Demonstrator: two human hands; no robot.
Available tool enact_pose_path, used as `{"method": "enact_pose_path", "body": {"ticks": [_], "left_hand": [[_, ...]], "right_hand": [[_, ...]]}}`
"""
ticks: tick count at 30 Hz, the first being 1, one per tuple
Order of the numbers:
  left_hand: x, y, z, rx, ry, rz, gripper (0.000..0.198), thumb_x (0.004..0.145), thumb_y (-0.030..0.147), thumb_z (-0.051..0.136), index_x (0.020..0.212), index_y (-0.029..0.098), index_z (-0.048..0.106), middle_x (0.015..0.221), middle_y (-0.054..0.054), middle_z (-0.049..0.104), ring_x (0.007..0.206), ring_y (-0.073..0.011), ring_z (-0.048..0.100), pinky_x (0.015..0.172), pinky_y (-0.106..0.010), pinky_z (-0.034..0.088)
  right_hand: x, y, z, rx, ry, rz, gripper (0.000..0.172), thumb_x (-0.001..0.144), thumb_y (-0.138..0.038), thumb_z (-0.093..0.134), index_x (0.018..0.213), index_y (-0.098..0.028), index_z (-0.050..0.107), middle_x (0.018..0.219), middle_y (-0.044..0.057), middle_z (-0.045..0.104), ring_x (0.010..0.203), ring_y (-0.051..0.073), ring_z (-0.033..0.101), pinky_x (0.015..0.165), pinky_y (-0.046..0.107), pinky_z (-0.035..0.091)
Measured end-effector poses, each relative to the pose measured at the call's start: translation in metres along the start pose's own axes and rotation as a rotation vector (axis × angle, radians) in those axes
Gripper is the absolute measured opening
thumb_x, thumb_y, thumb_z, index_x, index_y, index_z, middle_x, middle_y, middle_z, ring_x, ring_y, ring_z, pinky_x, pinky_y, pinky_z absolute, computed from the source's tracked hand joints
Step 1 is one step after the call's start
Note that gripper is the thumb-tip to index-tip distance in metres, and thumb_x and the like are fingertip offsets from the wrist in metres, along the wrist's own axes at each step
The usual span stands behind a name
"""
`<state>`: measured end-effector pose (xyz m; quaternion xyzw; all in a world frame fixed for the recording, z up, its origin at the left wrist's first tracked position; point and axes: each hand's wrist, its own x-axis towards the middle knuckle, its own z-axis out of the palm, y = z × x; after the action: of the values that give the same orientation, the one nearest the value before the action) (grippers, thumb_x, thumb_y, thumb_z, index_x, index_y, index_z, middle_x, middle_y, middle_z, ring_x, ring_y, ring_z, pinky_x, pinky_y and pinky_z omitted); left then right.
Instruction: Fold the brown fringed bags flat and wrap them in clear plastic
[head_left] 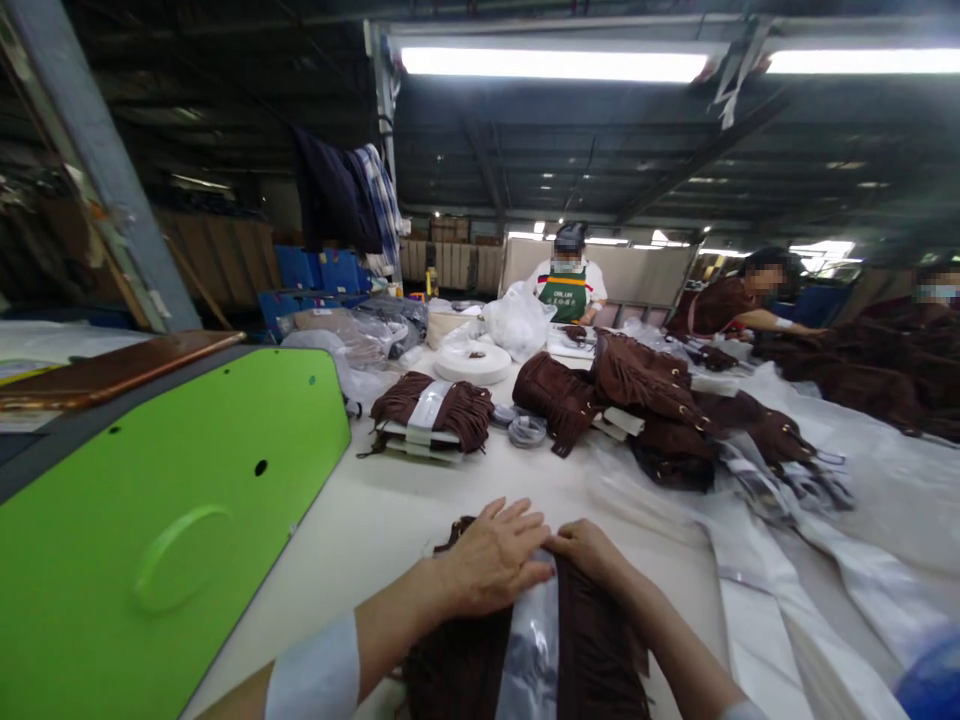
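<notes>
A dark brown fringed bundle [600, 640] lies on the white table directly in front of me. A clear plastic band [534, 640] runs down its middle. My left hand [499, 555] rests flat on top of the bundle, fingers stretched out and slightly apart across the band. At the far edge, beside the band, my right hand [589, 548] has its fingers bent and closed on the bundle; its fingertips are partly hidden. Farther back sits a similar fringed bundle [394, 400], wrapped with a clear band around its middle.
A green machine panel [247, 500] borders the left side. Behind the work are a white tape roll [472, 362], grey coils [526, 431] and a pile of brown fringed pieces [645, 375]. White strips [757, 610] and plastic sheeting cover the right. A co-worker [568, 285] stands opposite.
</notes>
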<state>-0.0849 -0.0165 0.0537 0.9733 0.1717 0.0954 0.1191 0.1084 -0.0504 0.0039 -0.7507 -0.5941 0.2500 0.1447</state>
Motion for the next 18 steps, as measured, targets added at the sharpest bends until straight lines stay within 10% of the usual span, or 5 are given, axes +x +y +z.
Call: {"method": "enact_pose_path", "body": {"ticks": [7,18], "left_hand": [[-0.025,0.0,0.032,-0.006,-0.114,0.072,0.069,0.089,0.059,0.02,0.139,0.01,0.02,0.144,-0.015,0.028,0.135,-0.0265,0.02,0.11,-0.052,0.002],[-0.031,0.018,0.018,0.067,-0.212,0.093,0.072,0.087,0.06,0.027,0.141,0.014,0.014,0.149,-0.015,0.013,0.138,-0.0282,0.005,0.107,-0.058,-0.001]], "right_hand": [[-0.003,-0.003,-0.001,-0.029,0.004,-0.002,0.044,0.081,-0.046,0.048,0.057,-0.013,0.064,0.052,0.0,0.054,0.055,0.011,0.043,0.052,0.024,0.027],[-0.01,-0.004,-0.004,-0.02,0.029,0.006,0.048,0.085,-0.049,0.043,0.065,-0.014,0.068,0.064,0.005,0.064,0.063,0.014,0.052,0.058,0.024,0.032]]}}
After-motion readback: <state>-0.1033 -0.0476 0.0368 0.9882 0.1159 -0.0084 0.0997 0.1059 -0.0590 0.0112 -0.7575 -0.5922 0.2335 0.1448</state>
